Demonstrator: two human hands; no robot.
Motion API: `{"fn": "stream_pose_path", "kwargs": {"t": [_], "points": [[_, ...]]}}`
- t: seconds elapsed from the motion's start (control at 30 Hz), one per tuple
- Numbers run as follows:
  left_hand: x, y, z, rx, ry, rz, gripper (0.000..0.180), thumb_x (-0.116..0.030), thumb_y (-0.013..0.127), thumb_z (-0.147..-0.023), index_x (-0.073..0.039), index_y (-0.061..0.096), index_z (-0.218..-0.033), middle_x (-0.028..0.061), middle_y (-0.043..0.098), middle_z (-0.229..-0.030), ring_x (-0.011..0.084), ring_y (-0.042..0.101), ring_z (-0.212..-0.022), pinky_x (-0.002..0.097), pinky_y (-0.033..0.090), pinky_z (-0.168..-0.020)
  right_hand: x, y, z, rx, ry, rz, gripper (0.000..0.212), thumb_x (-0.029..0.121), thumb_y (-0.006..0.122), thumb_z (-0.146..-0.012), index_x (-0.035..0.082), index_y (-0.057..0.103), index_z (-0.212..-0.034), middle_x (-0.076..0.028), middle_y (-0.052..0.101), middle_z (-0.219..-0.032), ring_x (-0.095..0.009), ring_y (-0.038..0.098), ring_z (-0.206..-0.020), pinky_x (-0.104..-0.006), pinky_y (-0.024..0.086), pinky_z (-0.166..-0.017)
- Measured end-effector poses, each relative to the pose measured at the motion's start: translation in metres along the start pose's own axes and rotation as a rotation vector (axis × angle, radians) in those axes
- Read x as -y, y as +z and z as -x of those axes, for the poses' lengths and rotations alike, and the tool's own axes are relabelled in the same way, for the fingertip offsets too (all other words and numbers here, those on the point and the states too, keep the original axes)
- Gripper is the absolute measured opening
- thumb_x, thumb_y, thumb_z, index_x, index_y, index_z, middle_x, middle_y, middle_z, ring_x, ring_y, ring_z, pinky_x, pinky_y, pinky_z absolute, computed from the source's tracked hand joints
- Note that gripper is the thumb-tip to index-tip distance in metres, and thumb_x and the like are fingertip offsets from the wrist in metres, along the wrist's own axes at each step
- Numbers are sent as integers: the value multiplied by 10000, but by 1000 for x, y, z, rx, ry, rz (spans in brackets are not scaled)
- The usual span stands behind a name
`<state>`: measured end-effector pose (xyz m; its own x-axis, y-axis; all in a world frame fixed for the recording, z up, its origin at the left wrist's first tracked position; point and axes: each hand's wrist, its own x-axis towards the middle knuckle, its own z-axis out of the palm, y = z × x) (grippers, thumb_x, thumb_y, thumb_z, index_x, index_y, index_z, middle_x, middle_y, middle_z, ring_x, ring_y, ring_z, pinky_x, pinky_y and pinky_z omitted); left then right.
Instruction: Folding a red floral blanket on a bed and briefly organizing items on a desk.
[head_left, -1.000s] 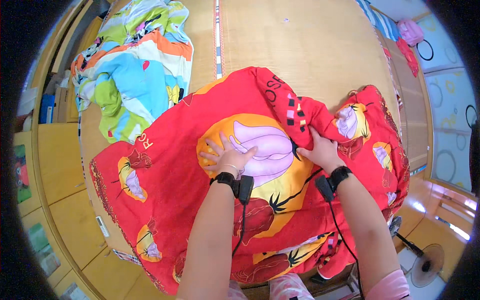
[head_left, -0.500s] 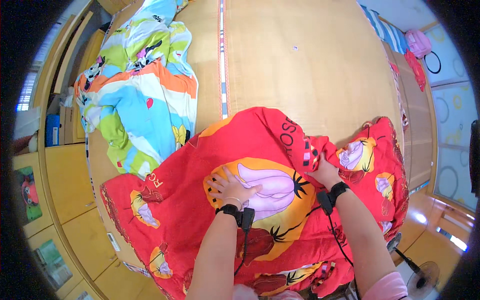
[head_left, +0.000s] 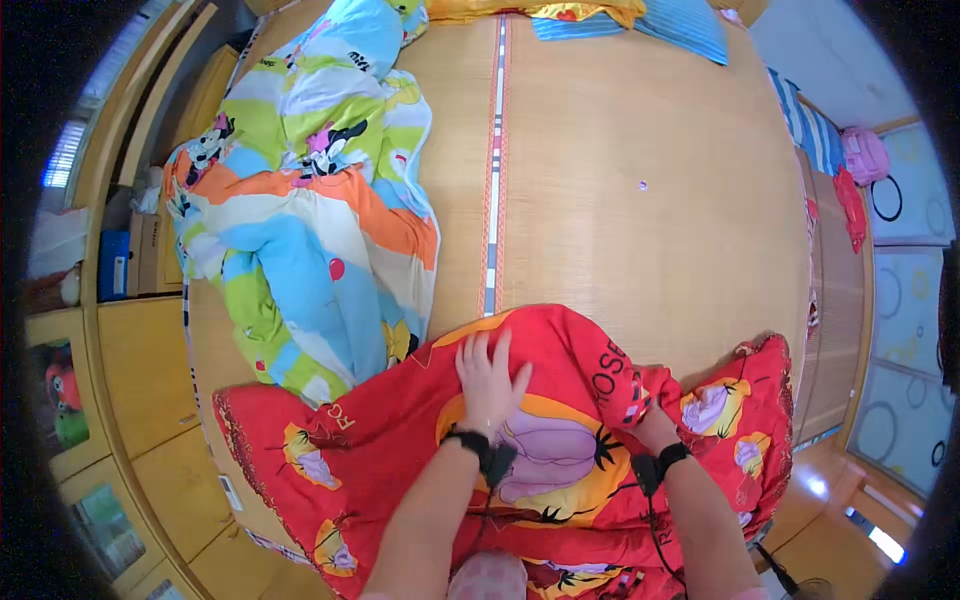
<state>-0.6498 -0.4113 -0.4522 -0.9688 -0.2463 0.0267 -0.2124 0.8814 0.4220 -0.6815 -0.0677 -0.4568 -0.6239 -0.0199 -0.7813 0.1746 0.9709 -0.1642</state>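
A red quilt (head_left: 375, 445) with yellow-orange patches and pale purple flowers lies bunched across the near end of the bed. My left hand (head_left: 488, 388) rests flat on its upper part, fingers spread, just above the large central flower. At the right, my right hand (head_left: 656, 430) is closed on a fold of the quilt near the black lettering; its fingertips are hidden in the cloth. Black bands with cables circle both wrists.
A woven mat (head_left: 580, 250) with a patterned centre strip covers the bed. On its left lies a rumpled cartoon-print quilt (head_left: 310, 235). Blue striped cloth (head_left: 685, 30) is at the far end. Wooden cabinets (head_left: 150, 370) stand left; a pink bag (head_left: 865, 157) sits right.
My left hand has slid away from me, from the central flower toward the quilt's far edge. The view has tilted up, showing more of the bed's far end. My right hand keeps its hold.
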Motion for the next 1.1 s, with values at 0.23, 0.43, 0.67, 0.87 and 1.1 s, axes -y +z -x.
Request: {"fn": "stream_pose_path", "kwargs": {"t": [0.23, 0.43, 0.67, 0.87, 1.1], "points": [[120, 22, -182, -74, -216, -55, 679, -400, 556, -920, -50, 368, -1470, 307, 270, -1501, 473, 260, -1405, 528, 293, -1132, -19, 31, -13, 8, -244, -39, 823, 411, 762, -784, 113, 319, -1410, -203, 638, -1214, -409, 643, -1049, -479, 540, -855], [106, 55, -241, -157, -332, -131, 635, -374, 513, -944, -107, 346, -1496, 321, 253, -1498, 510, 257, -1392, 531, 273, -1147, -109, 48, -28, 47, -39, 153, 764, 498, 736, -774, 69, 431, -1327, -227, 663, -1147, -389, 653, -1051, -488, 537, -864], [114, 46, -269, -141, -448, -121, 609, -386, 503, -942, -171, 360, -1493, 320, 285, -1474, 519, 293, -1354, 567, 260, -1135, -76, 15, -22, 226, -11, 131, 764, 560, 744, -718, 93, 547, -1289, -217, 666, -1149, -379, 661, -1034, -476, 545, -863], [132, 28, -258, -86, -493, -130, 614, -364, 526, -930, -176, 357, -1491, 328, 286, -1459, 527, 282, -1349, 592, 257, -1119, 263, -163, -77, 218, -359, 371, 346, 289, 564, -915, 95, 595, -1200, -196, 670, -1022, -389, 654, -892, -496, 526, -794], [115, 23, -275, 55, -561, 13, 642, -334, 535, -930, -153, 322, -1508, 363, 180, -1487, 563, 210, -1362, 601, 225, -1129, 544, -219, -277, -624, -1199, 350, 562, 147, 603, -822, 63, 472, -1363, -120, 480, -1404, -294, 452, -1298, -431, 392, -1047]]}}
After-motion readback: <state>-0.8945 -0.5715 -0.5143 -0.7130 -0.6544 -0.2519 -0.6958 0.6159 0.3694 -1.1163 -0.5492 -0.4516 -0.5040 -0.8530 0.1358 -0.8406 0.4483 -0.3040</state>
